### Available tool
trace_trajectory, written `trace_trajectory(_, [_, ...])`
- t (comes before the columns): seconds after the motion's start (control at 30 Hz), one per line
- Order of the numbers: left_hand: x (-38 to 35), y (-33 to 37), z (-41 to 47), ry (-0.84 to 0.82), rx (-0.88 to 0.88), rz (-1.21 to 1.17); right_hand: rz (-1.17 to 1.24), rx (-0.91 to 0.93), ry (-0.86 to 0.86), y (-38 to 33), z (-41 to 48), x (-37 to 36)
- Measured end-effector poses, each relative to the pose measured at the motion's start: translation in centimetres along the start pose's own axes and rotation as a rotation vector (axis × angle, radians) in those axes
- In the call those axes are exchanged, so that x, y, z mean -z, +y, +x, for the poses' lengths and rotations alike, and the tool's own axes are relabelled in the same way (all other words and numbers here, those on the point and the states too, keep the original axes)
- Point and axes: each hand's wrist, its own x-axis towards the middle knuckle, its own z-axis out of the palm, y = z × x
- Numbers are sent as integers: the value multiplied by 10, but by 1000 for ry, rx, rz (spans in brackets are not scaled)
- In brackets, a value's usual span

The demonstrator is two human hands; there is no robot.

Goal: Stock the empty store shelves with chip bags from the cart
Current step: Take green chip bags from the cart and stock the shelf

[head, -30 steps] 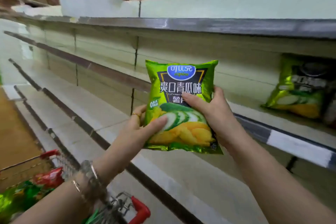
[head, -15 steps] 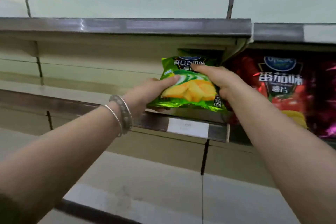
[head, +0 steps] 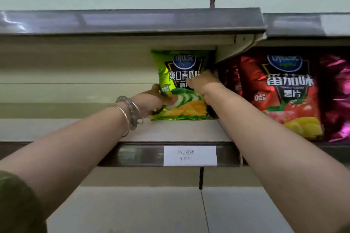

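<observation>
Placement is the change. Half a second ago you were tipping the green bag over the shelf lip. Now it stands upright just above the price tag, set back from the lip, with its bottom seam on the board. A second ago you held it out in the aisle with the cart in view; the cart has dropped out of frame.

Your left hand keeps its grip clamped on the bag's lower left corner, thumb across the front. Your right hand curls its grip over the bag's right edge. I judge this bag as good as stocked and only the release is left. The board to the left of the tag lies bare, so most of the stocking remains.

Up and right of the tag, a red bag fills the next bay, with a purple bag beyond it cut off by the frame.

Both hands hide their fingertips behind the green bag, so you cannot see how far they wrap round it. Whether it leans on the back wall is unclear. The writing on the tag is too faint to read.
</observation>
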Motion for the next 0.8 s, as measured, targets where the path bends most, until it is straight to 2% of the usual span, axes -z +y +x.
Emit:
trace_trajectory(0.1, [2, 3, -11, -30, 37, 37, -56, 7, 57, -3, -7, -1])
trace_trajectory(0.2, [0, 10, -32, 62, 14, 108, -164, 50, 220, -14, -24, -6])
trace_trajectory(0.27, [-1, 14, -51, 179, -24, 102, -160, 208, 302, -22, -43, -11])
trace_trajectory(0.33, [0, 14, -74, 316, -77, 67, -87, 385, 285, -29, -67, -21])
trace_trajectory(0.47, [9, -1, -139, 580, -211, 53, 165, 565, 110, -41, -115, -60])
trace_trajectory(0.53, [16, -20, -175, 649, -204, 83, 300, 646, 10, -44, -141, -86])
trace_trajectory(0.63, [37, -61, -227, 756, -107, 102, 463, 654, -178, -49, -179, -133])
trace_trajectory(0.8, [90, -134, -325, 989, 150, 102, 510, 626, -526, -71, -253, -218])
